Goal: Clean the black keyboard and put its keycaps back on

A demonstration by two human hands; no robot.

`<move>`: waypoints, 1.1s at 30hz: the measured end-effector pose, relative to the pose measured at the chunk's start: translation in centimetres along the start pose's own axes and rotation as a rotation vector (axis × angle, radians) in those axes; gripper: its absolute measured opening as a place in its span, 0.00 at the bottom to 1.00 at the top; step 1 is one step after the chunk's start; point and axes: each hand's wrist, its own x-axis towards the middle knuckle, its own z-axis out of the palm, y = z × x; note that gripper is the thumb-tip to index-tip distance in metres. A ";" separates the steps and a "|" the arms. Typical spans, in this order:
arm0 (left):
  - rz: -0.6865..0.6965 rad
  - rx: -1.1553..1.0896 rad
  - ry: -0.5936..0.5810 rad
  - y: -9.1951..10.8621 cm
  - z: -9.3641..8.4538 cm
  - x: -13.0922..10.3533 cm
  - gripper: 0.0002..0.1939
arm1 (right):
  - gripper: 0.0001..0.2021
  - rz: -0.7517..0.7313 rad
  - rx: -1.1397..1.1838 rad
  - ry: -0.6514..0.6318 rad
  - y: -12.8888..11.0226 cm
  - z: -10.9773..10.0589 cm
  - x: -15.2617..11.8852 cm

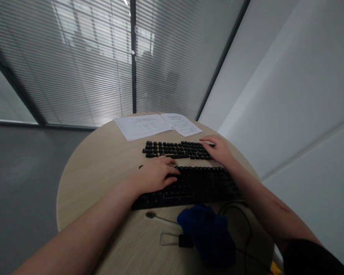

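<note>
A black keyboard base (203, 185) lies across the round table, with bare areas where keys would sit. My left hand (157, 173) rests over its upper left part, fingers spread and nothing visible in them. Beyond the base, loose black keycaps (172, 149) are laid out in several rows, along with a long space bar (176, 156). My right hand (220, 151) is at the right end of these rows. Its thumb and forefinger are stretched out with a gap between them, and dark keycaps show in that gap. The fingertips touch or hover just over the keycaps; I cannot tell which.
Nearer me lie a blue cloth (208, 235), a small dark-tipped brush (162, 219) and a wire keycap puller (177, 240) with a black handle. A black cable (248, 225) curls at the right. Printed papers (145, 126) lie at the table's far edge (126, 115).
</note>
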 end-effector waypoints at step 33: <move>0.040 -0.023 0.065 -0.2 0.8 -0.2 0.16 | 0.05 0.109 -0.096 -0.547 5.1 10.7 10.2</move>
